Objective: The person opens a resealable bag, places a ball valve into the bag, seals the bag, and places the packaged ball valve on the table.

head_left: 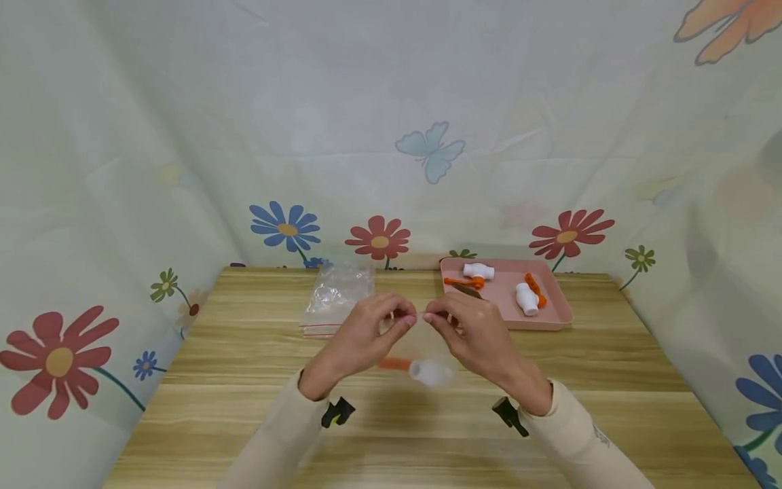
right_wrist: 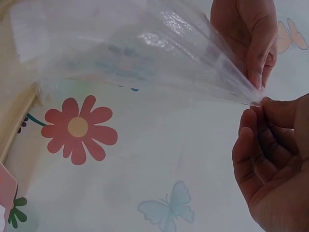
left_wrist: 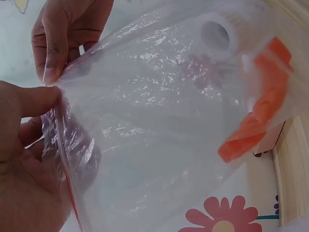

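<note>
Between my two hands hangs a clear zip-lock bag (left_wrist: 145, 116) with a red line along its top. Inside it lies a ball valve, its white body (head_left: 430, 373) and orange handle (left_wrist: 263, 104) showing through the plastic. My left hand (head_left: 374, 331) pinches the bag's top edge between thumb and finger. Close beside it, my right hand (head_left: 473, 334) pinches the same edge, the fingertips of both hands almost meeting. In the right wrist view the bag's film (right_wrist: 135, 53) stretches away from the pinching fingers.
A pink tray (head_left: 552, 324) at the back right holds two white ball valves (head_left: 479, 272) with orange handles and a dark flat item (head_left: 467, 291). At the back left, more clear zip-lock bags (head_left: 339, 292) lie on the wooden table (head_left: 244, 380). A flowered curtain (head_left: 342, 136) surrounds the table.
</note>
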Demonstrator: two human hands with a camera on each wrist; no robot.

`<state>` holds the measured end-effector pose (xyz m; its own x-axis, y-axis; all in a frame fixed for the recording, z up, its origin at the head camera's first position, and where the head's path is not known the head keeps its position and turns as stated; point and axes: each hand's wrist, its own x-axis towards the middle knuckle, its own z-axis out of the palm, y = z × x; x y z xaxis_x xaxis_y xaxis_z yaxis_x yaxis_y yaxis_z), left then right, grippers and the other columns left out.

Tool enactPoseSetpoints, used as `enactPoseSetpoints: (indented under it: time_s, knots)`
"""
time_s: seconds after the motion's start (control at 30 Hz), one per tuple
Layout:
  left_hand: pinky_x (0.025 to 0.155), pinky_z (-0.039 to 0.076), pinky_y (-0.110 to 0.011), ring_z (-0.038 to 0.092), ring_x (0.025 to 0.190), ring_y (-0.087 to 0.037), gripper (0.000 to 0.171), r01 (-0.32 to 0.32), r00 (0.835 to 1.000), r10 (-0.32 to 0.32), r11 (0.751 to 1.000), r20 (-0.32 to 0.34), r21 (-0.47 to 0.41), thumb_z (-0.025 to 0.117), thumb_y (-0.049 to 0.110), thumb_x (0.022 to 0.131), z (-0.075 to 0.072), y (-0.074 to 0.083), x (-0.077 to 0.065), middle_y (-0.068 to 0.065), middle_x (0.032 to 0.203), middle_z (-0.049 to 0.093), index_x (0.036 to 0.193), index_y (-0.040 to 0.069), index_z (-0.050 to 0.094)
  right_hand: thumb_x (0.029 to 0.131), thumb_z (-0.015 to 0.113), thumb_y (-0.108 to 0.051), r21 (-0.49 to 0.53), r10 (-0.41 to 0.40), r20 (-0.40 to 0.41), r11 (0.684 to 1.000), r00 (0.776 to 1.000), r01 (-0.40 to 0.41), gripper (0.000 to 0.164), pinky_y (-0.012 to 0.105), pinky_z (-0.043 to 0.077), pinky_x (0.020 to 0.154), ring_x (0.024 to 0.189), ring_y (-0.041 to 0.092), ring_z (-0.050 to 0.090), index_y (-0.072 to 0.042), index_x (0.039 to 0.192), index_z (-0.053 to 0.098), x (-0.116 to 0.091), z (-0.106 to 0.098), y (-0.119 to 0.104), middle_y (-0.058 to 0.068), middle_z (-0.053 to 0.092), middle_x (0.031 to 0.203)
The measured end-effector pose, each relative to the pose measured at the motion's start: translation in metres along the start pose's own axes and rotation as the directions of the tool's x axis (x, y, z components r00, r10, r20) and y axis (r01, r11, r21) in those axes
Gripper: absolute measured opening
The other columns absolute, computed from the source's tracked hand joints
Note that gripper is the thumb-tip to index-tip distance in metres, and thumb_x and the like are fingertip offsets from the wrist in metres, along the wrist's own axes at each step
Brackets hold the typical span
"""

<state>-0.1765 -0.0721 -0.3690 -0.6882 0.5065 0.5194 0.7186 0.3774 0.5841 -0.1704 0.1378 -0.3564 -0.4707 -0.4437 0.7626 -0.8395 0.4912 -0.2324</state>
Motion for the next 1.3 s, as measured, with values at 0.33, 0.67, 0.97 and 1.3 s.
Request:
enactPoseSetpoints:
  time_s: [0.33, 0.67, 0.97, 1.3]
  knots:
    - [0.073, 0.051, -0.024, 0.057, 0.080, -0.008, 0.012, 0.060, 0.998, -0.059, 0.998, 0.007, -0.028, 0.062, 0.019, 0.096, -0.008, -0.003, -0.001, 0.003, 0.091, 0.067, 0.102, 0.010, 0.068, 0.077, 0.078, 0.003, -0.009, 0.007, -0.014, 1.000, 1.000, -0.007, 0.018, 0.015, 0.046, 0.058, 0.061, 0.004, 0.053, -0.009, 0.087, 0.069, 0.001, -0.003, 0.002, -0.003, 0.066, 0.076]
    - [0.066, 0.049, -0.026, 0.052, 0.075, -0.008, 0.006, 0.002, 1.000, -0.002, 1.000, 0.011, 0.008, 0.064, 0.015, 0.094, -0.011, -0.008, -0.003, 0.002, 0.087, 0.063, 0.096, 0.010, 0.067, 0.076, 0.078, 0.001, -0.014, 0.011, 0.010, 1.000, 1.000, -0.011, 0.017, 0.014, 0.044, 0.057, 0.060, 0.003, 0.051, -0.009, 0.086, 0.069, 0.001, -0.006, 0.001, -0.003, 0.065, 0.075]
    - [0.066, 0.048, -0.020, 0.054, 0.077, -0.007, 0.008, 0.053, 0.997, -0.054, 0.998, 0.049, 0.023, 0.066, 0.017, 0.094, -0.013, -0.009, -0.006, 0.004, 0.088, 0.063, 0.101, 0.013, 0.067, 0.079, 0.077, -0.002, -0.031, 0.029, 0.010, 0.999, 1.000, -0.028, 0.012, 0.020, 0.048, 0.055, 0.060, 0.004, 0.052, -0.007, 0.086, 0.069, -0.001, -0.007, 0.004, -0.001, 0.067, 0.076]
    - [0.065, 0.046, -0.020, 0.054, 0.074, -0.006, 0.003, 0.066, 0.997, -0.066, 0.998, 0.048, -0.006, 0.068, 0.014, 0.092, -0.017, -0.015, -0.008, 0.006, 0.084, 0.063, 0.095, 0.014, 0.068, 0.076, 0.079, 0.002, -0.034, 0.029, 0.003, 0.999, 1.000, -0.029, 0.017, 0.019, 0.046, 0.054, 0.058, 0.003, 0.051, -0.008, 0.086, 0.069, -0.001, -0.010, 0.005, -0.001, 0.068, 0.076]
